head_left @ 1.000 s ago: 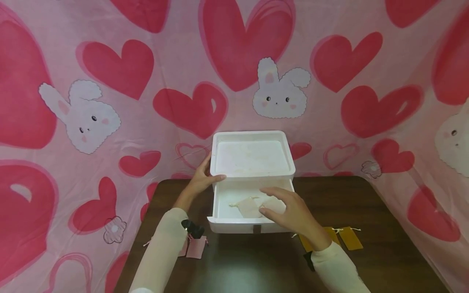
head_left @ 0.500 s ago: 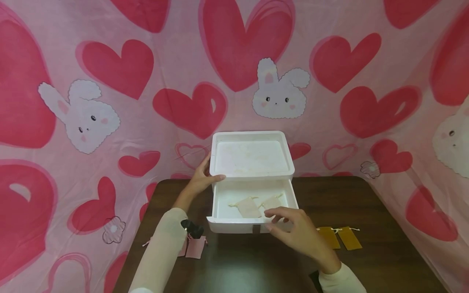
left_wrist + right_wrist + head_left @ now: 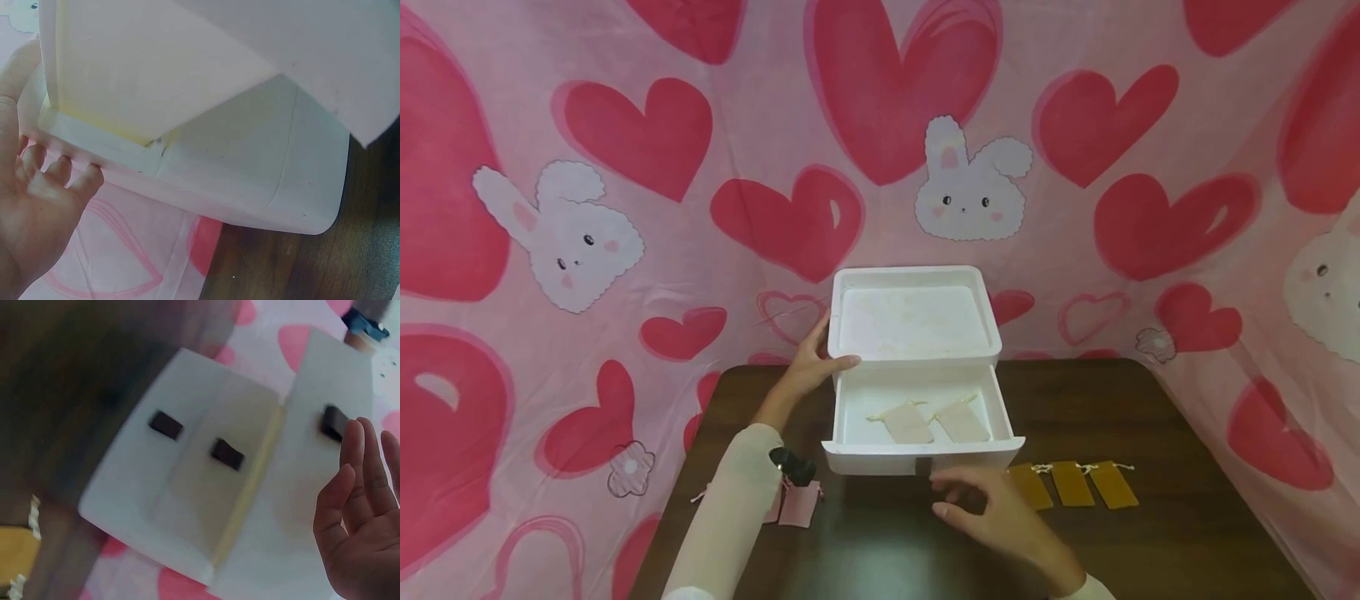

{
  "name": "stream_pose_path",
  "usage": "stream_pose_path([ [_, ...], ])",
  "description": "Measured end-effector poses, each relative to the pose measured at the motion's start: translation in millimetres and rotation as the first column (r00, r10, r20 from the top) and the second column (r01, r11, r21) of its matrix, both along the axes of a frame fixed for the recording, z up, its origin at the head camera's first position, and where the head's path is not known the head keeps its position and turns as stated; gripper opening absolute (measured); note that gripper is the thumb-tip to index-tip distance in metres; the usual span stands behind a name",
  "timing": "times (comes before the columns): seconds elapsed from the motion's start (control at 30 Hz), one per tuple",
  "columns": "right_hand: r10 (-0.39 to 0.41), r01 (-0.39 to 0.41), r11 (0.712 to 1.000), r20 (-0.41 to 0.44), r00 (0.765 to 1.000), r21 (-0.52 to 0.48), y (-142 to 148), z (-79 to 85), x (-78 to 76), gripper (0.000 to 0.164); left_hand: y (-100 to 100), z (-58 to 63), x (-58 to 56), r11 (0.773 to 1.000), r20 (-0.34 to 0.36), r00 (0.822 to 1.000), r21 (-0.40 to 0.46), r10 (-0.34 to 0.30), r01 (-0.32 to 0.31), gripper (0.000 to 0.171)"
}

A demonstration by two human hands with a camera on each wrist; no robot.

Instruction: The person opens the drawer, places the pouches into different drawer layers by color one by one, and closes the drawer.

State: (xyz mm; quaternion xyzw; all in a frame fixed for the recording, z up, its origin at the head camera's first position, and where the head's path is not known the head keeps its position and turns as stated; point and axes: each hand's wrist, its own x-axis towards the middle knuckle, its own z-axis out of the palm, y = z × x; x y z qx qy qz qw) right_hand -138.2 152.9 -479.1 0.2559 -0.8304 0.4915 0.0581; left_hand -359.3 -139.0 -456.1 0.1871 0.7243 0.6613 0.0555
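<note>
A white drawer unit (image 3: 917,357) with a rimmed, tray-like top stands at the back of the dark table. Its top drawer (image 3: 865,461) is pulled out, and two beige drawstring pouches (image 3: 962,422) lie inside side by side. My left hand (image 3: 808,371) holds the unit's left side, thumb at the front corner; the left wrist view shows its fingers (image 3: 59,169) along the wall. Just in front of the drawer is my right hand (image 3: 1000,512), thumb apart from loosely bent fingers, holding nothing. Its fingertips are close to the dark pull tab (image 3: 334,423) in the right wrist view.
Three mustard drawstring pouches (image 3: 1072,483) lie in a row on the table (image 3: 1157,417) at the right. Pink pouches (image 3: 800,505) lie at the left, partly behind my left forearm. Two lower drawers with dark tabs (image 3: 228,454) are closed. A heart-and-rabbit cloth (image 3: 880,83) hangs behind.
My right hand has moved out of the drawer, down and toward me, to in front of its face, uncovering the right beige pouch and the mustard pouches. My left hand stays put.
</note>
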Motion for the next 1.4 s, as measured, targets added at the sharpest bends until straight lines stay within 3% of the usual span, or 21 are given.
stream_pose_path([
  [0.17, 0.018, -0.020, 1.000, 0.077, 0.997, 0.015, -2, -19.3, 2.4, 0.022, 0, -0.1, -1.1, 1.000, 0.001, 1.000, -0.002, 0.002, -0.002, 0.104],
  [0.27, 0.050, -0.047, 0.999, 0.126, 0.991, -0.026, -4, -29.7, 2.4, 0.021, 0, -0.3, -1.5, 1.000, 0.003, 1.000, -0.005, 0.005, -0.005, 0.104],
  [0.6, 0.169, -0.105, 0.971, 0.308, 0.936, -0.214, -7, -52.5, -6.1, 0.030, 1, -0.9, -1.2, 1.000, -0.008, 1.000, -0.008, -0.002, 0.002, 0.106],
  [0.77, 0.240, -0.129, 0.943, 0.360, 0.902, -0.306, -6, -55.6, -14.3, 0.039, 2, 0.2, -0.6, 1.000, -0.013, 1.000, -0.004, -0.007, 0.007, 0.106],
  [1.2, 0.271, -0.118, 0.926, 0.415, 0.869, -0.358, -11, -52.4, -22.4, 0.048, 2, 2.1, 0.1, 1.000, -0.012, 1.000, -0.008, -0.003, 0.003, 0.106],
  [1.4, 0.325, -0.115, 0.895, 0.453, 0.830, -0.430, -13, -52.5, -24.5, 0.050, 1, 1.3, 1.4, 1.000, -0.007, 1.000, -0.006, 0.005, -0.005, 0.105],
])
